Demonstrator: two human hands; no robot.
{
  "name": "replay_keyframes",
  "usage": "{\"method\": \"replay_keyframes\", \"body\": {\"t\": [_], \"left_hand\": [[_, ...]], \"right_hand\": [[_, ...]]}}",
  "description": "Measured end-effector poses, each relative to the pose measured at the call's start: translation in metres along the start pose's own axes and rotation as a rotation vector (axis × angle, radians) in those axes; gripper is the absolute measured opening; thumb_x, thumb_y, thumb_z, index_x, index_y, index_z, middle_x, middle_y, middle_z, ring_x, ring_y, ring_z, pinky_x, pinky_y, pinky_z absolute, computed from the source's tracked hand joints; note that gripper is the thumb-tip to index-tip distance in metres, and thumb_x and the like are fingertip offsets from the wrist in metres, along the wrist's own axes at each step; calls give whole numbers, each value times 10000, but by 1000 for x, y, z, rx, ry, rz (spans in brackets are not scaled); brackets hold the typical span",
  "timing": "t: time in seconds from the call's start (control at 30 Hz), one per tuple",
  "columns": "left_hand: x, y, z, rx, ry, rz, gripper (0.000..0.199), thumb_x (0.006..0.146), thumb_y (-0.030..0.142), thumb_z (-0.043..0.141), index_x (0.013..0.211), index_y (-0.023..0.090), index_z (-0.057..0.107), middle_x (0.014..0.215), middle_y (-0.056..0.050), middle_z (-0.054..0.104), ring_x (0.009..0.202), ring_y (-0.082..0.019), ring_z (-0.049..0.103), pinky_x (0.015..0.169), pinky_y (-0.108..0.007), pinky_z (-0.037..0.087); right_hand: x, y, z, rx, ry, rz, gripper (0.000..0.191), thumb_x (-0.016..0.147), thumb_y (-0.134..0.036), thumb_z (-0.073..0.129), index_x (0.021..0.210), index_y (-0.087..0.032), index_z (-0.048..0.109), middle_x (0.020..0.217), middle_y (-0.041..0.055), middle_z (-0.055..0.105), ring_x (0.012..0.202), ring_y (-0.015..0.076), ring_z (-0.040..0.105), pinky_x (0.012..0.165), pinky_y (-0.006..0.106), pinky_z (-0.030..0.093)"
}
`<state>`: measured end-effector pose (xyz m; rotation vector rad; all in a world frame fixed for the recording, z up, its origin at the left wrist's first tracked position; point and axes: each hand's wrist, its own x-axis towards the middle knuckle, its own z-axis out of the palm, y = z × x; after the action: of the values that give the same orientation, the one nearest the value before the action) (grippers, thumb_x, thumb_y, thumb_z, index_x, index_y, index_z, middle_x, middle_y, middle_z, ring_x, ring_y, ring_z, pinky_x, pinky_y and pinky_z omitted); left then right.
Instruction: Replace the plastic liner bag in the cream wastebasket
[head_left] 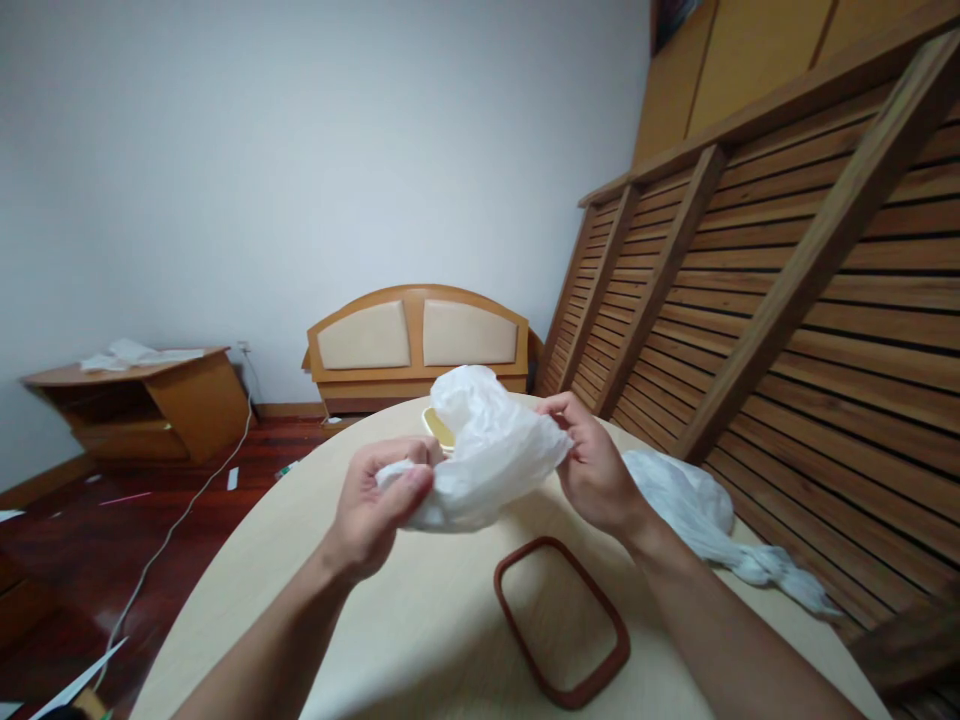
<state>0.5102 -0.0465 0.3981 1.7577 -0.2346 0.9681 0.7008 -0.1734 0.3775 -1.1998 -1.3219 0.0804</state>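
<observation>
A crumpled white plastic bag (495, 460) is stretched between my two hands above the round table. My left hand (390, 495) is closed around the bag's left end, with the thumb pressed on top. At the other end, the fingers of my right hand (589, 460) pinch the bag's edge. Partly hidden behind the bag is a yellow item with a pale rim (437, 428); its kind cannot be made out. Nearer to me, a reddish-brown rounded rectangular frame (519, 621) lies flat on the table.
Beyond my right forearm, a knotted white plastic bag (682, 505) rests on the pale round table (247, 600). A slatted wooden panel (750, 330) leans along the right. A headboard (416, 335) stands behind; a low cabinet (169, 405) and a cable (176, 525) are at left.
</observation>
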Motion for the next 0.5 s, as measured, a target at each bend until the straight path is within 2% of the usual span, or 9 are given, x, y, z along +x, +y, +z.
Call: {"method": "replay_keyframes", "body": {"t": [0.07,0.1,0.13,0.17,0.2,0.23,0.3,0.4,0.5], "left_hand": [[0,-7,4,199,82,-60,301,836,407,698,723,185,529,716,6,537,620,-122,480,563,-245,387],[0,-11,7,263,95,-88,272,789,360,751,914,188,582,877,-23,604,702,-137,541,593,-237,429],[-1,-15,10,296,101,-106,482,738,318,791,1140,203,550,1066,-61,620,795,-158,588,639,-241,475],[-1,-19,12,312,89,-117,740,700,282,813,1337,228,442,1212,-97,594,888,-182,611,691,-255,511],[-2,-23,14,319,58,-119,913,674,265,825,1445,239,335,1306,-126,558,978,-211,618,749,-279,536],[-2,-27,16,326,43,-126,939,686,262,813,1476,234,306,1343,-142,544,1044,-235,616,802,-305,547],[-1,-30,15,366,29,-132,716,748,270,755,1396,192,461,1290,-146,598,1115,-271,606,888,-350,539],[2,-30,9,427,89,-134,301,821,284,662,1089,147,673,1105,-121,698,1055,-276,636,915,-368,520],[5,-27,3,365,193,-172,241,838,344,627,927,131,696,925,-82,730,858,-245,668,792,-338,545]], "right_hand": [[-2,-7,1,198,17,93,144,932,-352,603,969,-273,489,828,-28,635,655,131,580,565,231,467],[-4,-10,2,288,-12,131,177,934,-388,604,994,-280,478,828,-32,632,628,122,561,534,216,444],[-5,-13,4,365,-52,164,216,930,-419,609,1033,-287,473,855,-28,641,635,119,564,536,211,446],[-6,-16,6,423,-98,195,259,925,-441,616,1078,-291,470,905,-18,654,673,122,586,568,214,466],[-7,-18,8,461,-141,221,295,923,-451,617,1122,-294,467,966,-5,662,733,128,612,620,223,491],[-7,-19,10,480,-175,241,323,926,-453,612,1163,-294,462,1030,10,664,806,136,632,682,234,510],[-7,-21,11,470,-227,254,376,924,-428,612,1232,-289,447,1138,35,652,948,154,640,812,266,520],[-5,-18,6,353,-229,202,524,880,-383,648,1336,-285,410,1269,71,606,1068,195,616,926,342,505],[-3,-15,0,89,-112,119,612,863,-417,659,1407,-291,411,1452,97,474,1245,251,514,1028,430,446]]}}
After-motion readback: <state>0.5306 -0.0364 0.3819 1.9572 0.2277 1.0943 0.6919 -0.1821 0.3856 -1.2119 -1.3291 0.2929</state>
